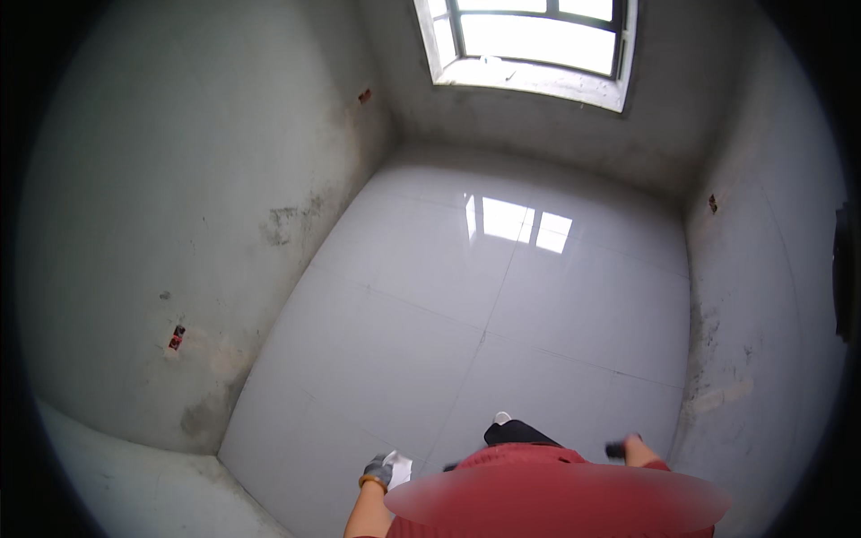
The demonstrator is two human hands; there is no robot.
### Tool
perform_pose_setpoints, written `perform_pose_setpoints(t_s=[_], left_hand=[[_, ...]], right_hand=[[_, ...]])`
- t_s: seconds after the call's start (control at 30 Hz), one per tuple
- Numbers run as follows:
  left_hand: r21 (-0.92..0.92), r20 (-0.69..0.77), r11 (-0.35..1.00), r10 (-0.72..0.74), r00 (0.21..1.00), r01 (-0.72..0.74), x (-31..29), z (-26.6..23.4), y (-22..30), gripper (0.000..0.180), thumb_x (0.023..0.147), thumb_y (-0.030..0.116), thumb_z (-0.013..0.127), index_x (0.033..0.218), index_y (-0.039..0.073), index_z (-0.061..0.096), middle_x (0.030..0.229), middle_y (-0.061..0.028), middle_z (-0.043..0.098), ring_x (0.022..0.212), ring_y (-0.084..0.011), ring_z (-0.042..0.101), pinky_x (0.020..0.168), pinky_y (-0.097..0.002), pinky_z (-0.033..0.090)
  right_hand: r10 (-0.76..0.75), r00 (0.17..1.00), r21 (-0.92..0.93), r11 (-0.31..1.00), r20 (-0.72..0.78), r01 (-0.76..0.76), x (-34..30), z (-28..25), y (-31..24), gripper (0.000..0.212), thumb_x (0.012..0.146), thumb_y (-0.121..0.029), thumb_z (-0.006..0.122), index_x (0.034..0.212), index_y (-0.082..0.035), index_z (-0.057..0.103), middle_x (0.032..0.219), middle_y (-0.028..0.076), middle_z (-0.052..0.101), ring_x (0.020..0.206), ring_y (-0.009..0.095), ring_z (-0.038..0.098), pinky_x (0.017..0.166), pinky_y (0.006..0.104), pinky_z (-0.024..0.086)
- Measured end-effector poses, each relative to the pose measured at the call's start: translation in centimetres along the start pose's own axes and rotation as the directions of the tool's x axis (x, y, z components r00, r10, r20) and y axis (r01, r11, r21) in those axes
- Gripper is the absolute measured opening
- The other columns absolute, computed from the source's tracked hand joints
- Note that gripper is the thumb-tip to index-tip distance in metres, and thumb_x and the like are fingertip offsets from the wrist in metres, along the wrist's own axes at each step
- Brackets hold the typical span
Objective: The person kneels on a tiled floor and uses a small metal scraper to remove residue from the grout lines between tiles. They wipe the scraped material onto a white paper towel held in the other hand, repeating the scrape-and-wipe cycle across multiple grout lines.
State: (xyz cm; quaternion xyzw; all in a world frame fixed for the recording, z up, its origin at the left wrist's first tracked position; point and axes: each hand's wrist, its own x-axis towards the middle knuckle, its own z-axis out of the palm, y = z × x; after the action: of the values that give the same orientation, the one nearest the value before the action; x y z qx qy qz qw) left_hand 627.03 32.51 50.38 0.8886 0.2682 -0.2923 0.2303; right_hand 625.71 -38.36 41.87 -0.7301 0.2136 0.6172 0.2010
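Your red shirt (556,493) fills the bottom of the view, nearest the camera. Just beside it, low over the floor, is the white sheet (401,468), held in your left hand (378,471). That hand wears a grey glove, its fingers curled onto the sheet, with a yellowish-brown band (374,482) round the wrist. Your right hand (625,446), dark-gloved and partly blurred, is well apart on the other side of you; you cannot tell from this view whether its fingers are spread or closed. Past your shirt show your black trousers (520,435) and one white shoe (502,418).

Around you spreads the floor (583,314), pale grey, glossy large tiles with thin dark joints that cross ahead of your shoe. Farther out it mirrors the window in a bright reflection (508,220).

On your left, the grey wall (179,161) carries dark smudges (282,224) and two reddish wall boxes (177,338), one near and one toward the far corner. On your right, the other wall (771,296) has a small box (713,204) and a pale patch (722,394) low down. Opposite you, the dark-framed window (538,40) glows white above its pale sill (529,76).
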Motion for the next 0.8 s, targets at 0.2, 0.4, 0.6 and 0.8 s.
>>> perform_pose_setpoints(t_s=[0.2, 0.4, 0.6, 0.8], left_hand=[[-0.188, 0.135, 0.793, -0.564, 0.815, 0.58, 0.9, -4.7, -4.7, 0.044, 0.086, 0.033, 0.047, 0.125, 0.013, 0.052, 0.131, -0.0073, 0.05, 0.124, -0.027, 0.044, 0.1, -0.035, 0.037], [-0.115, 0.194, 0.825, -0.528, 0.827, 0.554, 22.7, -14.2, -1.8, 0.051, 0.081, 0.038, 0.053, 0.127, 0.015, 0.051, 0.132, -0.0047, 0.049, 0.124, -0.0243, 0.043, 0.099, -0.0345, 0.037], [0.73, 0.209, 0.676, -0.084, 0.974, -0.098, 47.9, -34.3, 1.2, 0.059, 0.076, 0.042, 0.058, 0.129, 0.017, 0.05, 0.132, -0.002, 0.048, 0.125, -0.0216, 0.041, 0.098, -0.034, 0.037], [-0.403, -0.351, 0.856, 0.182, 0.919, -0.323, 71.3, -57.0, 28.4, 0.036, 0.088, 0.022, 0.049, 0.121, 0.005, 0.049, 0.113, -0.019, 0.059, 0.103, -0.0345, 0.056, 0.09, -0.0376, 0.044]], right_hand=[[-0.488, 0.827, -0.453, 0.826, -0.28, 0.335, -2.0, -24.8, -30.5, 0.034, 0.081, -0.04, 0.05, 0.076, -0.011, 0.068, 0.065, 0.006, 0.062, 0.056, 0.022, 0.055, 0.052, 0.038, 0.044], [-0.354, 0.84, -0.293, 0.924, -0.411, 0.246, -4.0, -33.0, -58.1, 0.027, 0.081, -0.037, 0.057, 0.071, -0.012, 0.064, 0.061, 0.001, 0.058, 0.052, 0.014, 0.051, 0.049, 0.0328, 0.042], [-0.097, 0.978, -0.055, 0.995, -0.183, 0.088, -2.3, -32.9, -66.0, 0.038, 0.085, -0.044, 0.05, 0.07, -0.011, 0.063, 0.06, 0.005, 0.059, 0.051, 0.018, 0.051, 0.05, 0.0363, 0.041], [-0.073, 0.997, -0.19, 0.979, 0.013, 0.074, 5.5, -33.0, -60.1, 0.026, 0.085, -0.029, 0.049, 0.073, -0.011, 0.062, 0.063, 0.004, 0.058, 0.053, 0.017, 0.05, 0.048, 0.034, 0.038]])
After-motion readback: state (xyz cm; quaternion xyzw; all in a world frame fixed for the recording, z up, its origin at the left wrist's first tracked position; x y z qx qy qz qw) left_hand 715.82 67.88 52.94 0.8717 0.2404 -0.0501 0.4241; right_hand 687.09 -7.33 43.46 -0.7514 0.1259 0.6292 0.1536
